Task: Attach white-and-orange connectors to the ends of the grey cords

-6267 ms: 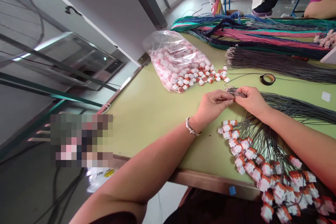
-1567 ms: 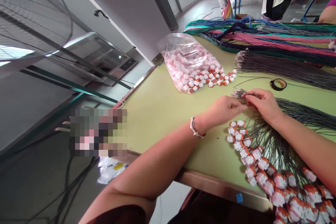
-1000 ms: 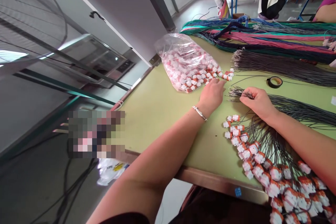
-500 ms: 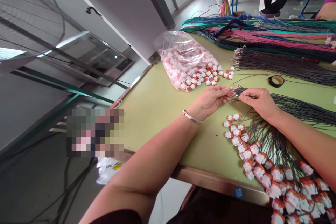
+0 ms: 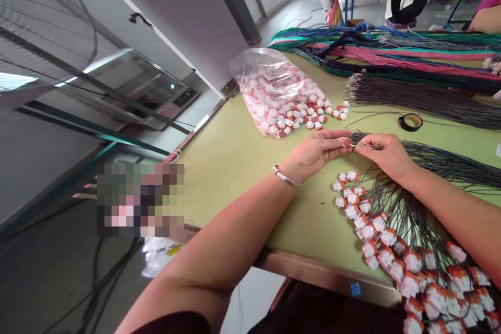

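Note:
Over the green tabletop (image 5: pixel 235 177), my left hand (image 5: pixel 315 154) pinches a small orange-and-white connector housing (image 5: pixel 346 142) between thumb and fingers. My right hand (image 5: pixel 385 154) is closed on dark wires close beside it, with a wire end at the connector; how deep that end sits I cannot make out. A bundle of dark wires (image 5: pixel 442 162) runs off to the right behind my right hand. Nearer me lies a pile of wired connectors (image 5: pixel 385 255), orange and white, hanging partly over the front edge.
A clear plastic bag (image 5: pixel 270 83) spills loose connectors (image 5: pixel 301 115) at the back left. Black tape (image 5: pixel 411 122) lies by another dark wire bundle (image 5: pixel 422 96). Coloured wires (image 5: pixel 376 52) stretch along the far side. A person's arm (image 5: pixel 487 15) shows at the far right.
My left hand has moved slightly right with the connector, up to my right fingertips. The connector has turned, and a wire end now meets it.

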Demonstrator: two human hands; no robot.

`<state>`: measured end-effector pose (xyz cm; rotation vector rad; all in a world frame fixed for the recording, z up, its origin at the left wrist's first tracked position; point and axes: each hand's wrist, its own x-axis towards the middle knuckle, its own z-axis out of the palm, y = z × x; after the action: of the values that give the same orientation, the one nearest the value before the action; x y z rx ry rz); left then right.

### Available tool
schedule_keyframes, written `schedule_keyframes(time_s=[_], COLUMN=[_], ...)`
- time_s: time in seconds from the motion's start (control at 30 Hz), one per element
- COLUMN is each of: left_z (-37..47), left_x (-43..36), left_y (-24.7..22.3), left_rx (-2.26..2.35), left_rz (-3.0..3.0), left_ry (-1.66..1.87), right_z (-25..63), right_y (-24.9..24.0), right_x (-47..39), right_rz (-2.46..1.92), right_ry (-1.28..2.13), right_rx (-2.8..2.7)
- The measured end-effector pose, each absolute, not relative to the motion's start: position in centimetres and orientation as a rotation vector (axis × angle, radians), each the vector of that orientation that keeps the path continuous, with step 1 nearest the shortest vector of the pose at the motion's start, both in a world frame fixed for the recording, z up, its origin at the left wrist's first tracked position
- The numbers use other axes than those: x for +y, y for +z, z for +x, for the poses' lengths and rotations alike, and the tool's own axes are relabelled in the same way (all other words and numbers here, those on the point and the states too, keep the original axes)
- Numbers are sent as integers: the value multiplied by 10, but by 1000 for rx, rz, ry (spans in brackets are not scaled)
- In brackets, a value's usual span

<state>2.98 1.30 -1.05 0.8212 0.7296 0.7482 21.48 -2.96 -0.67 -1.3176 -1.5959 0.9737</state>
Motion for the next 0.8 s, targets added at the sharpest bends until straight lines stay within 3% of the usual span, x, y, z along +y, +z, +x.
schedule_keyframes(time_s=[0.8], left_z=[28], left_x=[8], left_y=[-10], left_rx=[714], left_rz=[1038], left_ry=[784], right_z=[218], right_y=[-4], right_x=[-25], right_rz=[-1331], right_ry=[1427], right_rx=[-1402])
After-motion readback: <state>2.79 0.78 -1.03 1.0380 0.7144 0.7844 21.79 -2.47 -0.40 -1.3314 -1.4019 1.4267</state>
